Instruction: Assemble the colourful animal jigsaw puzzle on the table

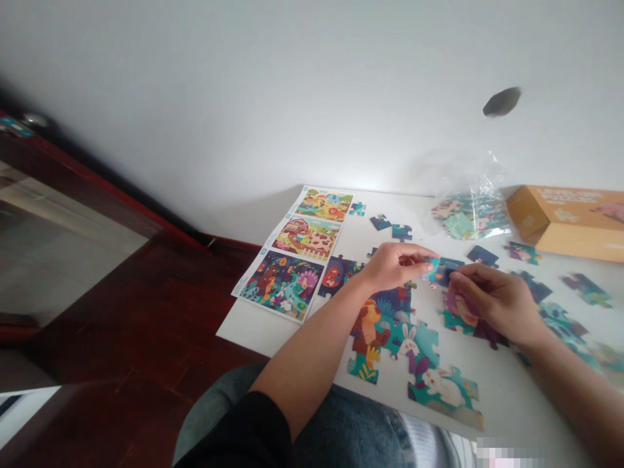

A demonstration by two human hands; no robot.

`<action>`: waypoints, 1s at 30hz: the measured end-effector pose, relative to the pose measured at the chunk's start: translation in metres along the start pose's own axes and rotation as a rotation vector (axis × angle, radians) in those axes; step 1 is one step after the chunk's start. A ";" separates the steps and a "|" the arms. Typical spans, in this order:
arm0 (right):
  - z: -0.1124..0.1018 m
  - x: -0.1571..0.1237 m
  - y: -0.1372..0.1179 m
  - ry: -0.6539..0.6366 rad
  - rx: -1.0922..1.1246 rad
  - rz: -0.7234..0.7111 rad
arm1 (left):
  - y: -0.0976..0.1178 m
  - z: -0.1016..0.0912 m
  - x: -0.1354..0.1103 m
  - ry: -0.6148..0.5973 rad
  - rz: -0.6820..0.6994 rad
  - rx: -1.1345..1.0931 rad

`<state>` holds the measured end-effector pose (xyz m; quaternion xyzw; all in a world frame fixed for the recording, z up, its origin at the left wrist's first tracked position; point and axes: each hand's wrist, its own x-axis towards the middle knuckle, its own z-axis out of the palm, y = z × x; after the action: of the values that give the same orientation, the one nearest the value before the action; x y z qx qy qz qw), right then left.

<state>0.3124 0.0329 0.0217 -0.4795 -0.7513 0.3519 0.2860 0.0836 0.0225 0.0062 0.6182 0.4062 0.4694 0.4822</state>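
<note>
My left hand point(402, 265) reaches across the table and pinches a teal and dark blue jigsaw puzzle piece point(442, 270) at its left side. Thumb and fingers of my right hand point(500, 300) are closed on its dark right end. I cannot tell whether this is one piece or two joined. Below my left hand lies a partly joined puzzle point(385, 318) with a brown bear and white rabbits. Under my right hand sits a purple and teal joined section point(458, 312), partly hidden by the fingers.
A picture sheet point(292, 250) with three scenes lies at the table's left. Loose pieces point(380, 222) lie near the back edge, others point(587, 289) to the right. A clear plastic bag point(470, 211) of pieces and an orange box point(575, 221) stand by the wall.
</note>
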 end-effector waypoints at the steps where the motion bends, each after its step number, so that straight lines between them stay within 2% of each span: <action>1: -0.001 0.000 0.001 0.003 -0.016 -0.009 | -0.001 0.000 0.000 0.007 0.002 0.027; 4: -0.004 0.003 0.003 0.010 -0.113 -0.074 | -0.003 -0.005 0.002 0.094 0.012 0.111; 9: -0.010 0.011 0.008 -0.080 -0.269 -0.301 | -0.003 -0.023 0.006 0.418 -0.062 0.228; 11: -0.010 0.014 0.012 -0.120 -0.326 -0.347 | -0.004 -0.031 0.006 0.478 -0.094 0.293; 16: -0.010 0.017 0.023 -0.128 -0.443 -0.325 | -0.012 -0.041 0.006 0.453 -0.088 0.456; 20: -0.012 0.016 0.020 -0.107 -0.499 -0.287 | -0.017 -0.042 0.004 0.403 -0.113 0.528; 25: -0.013 0.015 0.015 -0.102 -0.515 -0.254 | -0.012 -0.041 0.004 0.293 -0.099 0.606; 30: -0.012 0.016 0.016 -0.096 -0.485 -0.259 | -0.009 -0.040 0.004 0.277 -0.090 0.690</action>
<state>0.3242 0.0552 0.0170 -0.4167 -0.8812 0.1448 0.1697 0.0453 0.0364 0.0023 0.6565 0.6287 0.3624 0.2061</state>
